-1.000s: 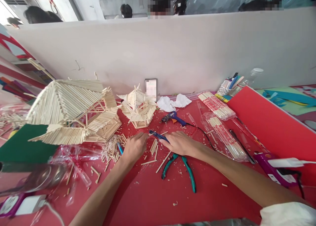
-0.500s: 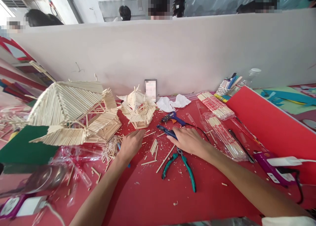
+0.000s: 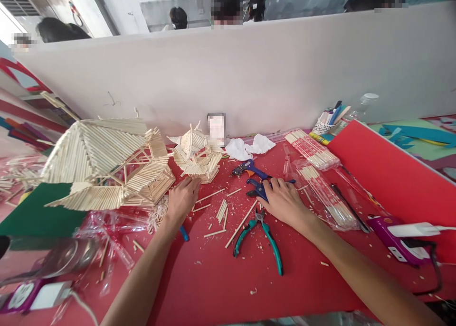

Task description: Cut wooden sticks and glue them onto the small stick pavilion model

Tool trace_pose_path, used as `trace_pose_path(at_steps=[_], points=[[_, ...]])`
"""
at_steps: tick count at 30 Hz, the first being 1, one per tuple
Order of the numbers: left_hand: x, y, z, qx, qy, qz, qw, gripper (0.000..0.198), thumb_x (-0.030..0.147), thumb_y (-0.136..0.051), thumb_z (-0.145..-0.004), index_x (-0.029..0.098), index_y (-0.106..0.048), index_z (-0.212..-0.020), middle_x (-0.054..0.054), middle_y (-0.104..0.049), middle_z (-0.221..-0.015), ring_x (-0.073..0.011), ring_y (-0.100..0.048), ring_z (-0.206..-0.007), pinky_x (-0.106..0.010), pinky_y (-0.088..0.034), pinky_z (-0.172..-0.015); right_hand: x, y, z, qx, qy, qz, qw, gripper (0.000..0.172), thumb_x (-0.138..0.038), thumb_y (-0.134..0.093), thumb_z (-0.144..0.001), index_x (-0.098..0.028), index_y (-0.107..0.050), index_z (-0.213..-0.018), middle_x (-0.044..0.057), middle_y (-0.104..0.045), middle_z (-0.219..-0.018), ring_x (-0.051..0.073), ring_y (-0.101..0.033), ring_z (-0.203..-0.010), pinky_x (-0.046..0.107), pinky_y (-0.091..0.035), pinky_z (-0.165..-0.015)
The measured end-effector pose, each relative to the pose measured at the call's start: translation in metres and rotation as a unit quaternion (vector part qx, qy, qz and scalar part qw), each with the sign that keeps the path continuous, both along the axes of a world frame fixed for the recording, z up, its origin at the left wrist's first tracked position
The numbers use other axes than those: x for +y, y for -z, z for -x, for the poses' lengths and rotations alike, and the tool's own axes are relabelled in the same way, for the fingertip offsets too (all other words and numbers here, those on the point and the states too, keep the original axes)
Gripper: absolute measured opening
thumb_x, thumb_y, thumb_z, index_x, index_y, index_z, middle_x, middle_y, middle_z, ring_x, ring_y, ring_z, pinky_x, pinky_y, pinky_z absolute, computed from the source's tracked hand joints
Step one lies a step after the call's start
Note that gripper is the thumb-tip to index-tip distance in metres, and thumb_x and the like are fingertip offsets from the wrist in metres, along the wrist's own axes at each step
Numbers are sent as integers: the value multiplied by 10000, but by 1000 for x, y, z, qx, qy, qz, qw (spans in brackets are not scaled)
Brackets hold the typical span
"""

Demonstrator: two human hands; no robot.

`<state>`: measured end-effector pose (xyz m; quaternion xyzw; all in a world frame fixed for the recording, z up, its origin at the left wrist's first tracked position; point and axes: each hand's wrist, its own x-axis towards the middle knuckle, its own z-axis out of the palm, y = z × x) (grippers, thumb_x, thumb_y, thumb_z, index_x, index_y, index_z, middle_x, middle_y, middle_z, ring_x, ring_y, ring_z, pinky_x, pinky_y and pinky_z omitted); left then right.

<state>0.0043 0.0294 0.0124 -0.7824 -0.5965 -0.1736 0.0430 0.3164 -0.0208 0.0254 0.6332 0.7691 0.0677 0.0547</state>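
Note:
My left hand [image 3: 182, 196] is beside the front base of a small pavilion model [image 3: 199, 153] built of thin wooden sticks. Its fingers are stretched forward and slightly bent, with nothing visible in them; their undersides are hidden. Dark blue-handled pliers [image 3: 257, 188] lie under my right hand [image 3: 281, 198], whose fingers are closed over them. Part of that tool is covered. Just below, pliers with teal handles [image 3: 272, 247] rest spread on the red table [image 3: 199, 288]. Loose sticks [image 3: 222, 209] lie between my hands. A blue stick-like object [image 3: 184, 233] shows beside my left wrist.
A larger stick-built pavilion [image 3: 103, 160] occupies the left side. Behind the pliers lies a blue glue gun [image 3: 249, 168] near crumpled white tissue [image 3: 245, 147]. Packed stick bundles [image 3: 327, 195], a red board [image 3: 399, 183] and a purple power strip [image 3: 395, 240] are at right.
My right hand has shifted right, taking the blue-handled pliers with it, away from the table's middle. My left hand has moved a little up and left, closer to the small pavilion's base.

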Motion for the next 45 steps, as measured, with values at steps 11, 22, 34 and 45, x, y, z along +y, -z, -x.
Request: trace_pose_path(at_steps=[11,22,34,45], points=[[2,2,5,-19,-3,15,1000,376,338,-397,-1031,246,-739,-1160,-89,-746,-1010,-198,-675,-847,-266,-388,-602,33,-67,50,244,-187,-27,951,457,-288,-305,-1068,-219,-497,-1476,105,-685,-1146,211,-617,-1001,314,-458,-822],[-1,6,12,-10,2,37,999,338,304,-421,-1020,260,-724,-1162,-78,-741,-1004,-204,-693,-852,-263,-392,-596,85,-74,89,123,-185,-19,975,616,-141,-317,-958,-229,-415,-1560,114,-761,-934,211,-606,-707,336,-391,-659],[-3,5,11,-20,10,51,998,354,322,-393,-1036,264,-731,-1124,-76,-737,-1005,-197,-699,-845,-246,-424,-616,88,-75,91,146,-187,-27,971,520,-162,-343,-973,-274,-578,-1423,78,-762,-1059,222,-648,-818,343,-418,-721],[-3,10,13,-42,23,51,998,372,338,-379,-1041,274,-722,-1172,-83,-728,-994,-197,-692,-853,-253,-437,-627,99,-75,97,189,-189,-35,963,355,-286,-401,-1041,-245,-721,-1190,62,-759,-1045,212,-660,-871,320,-414,-736]])
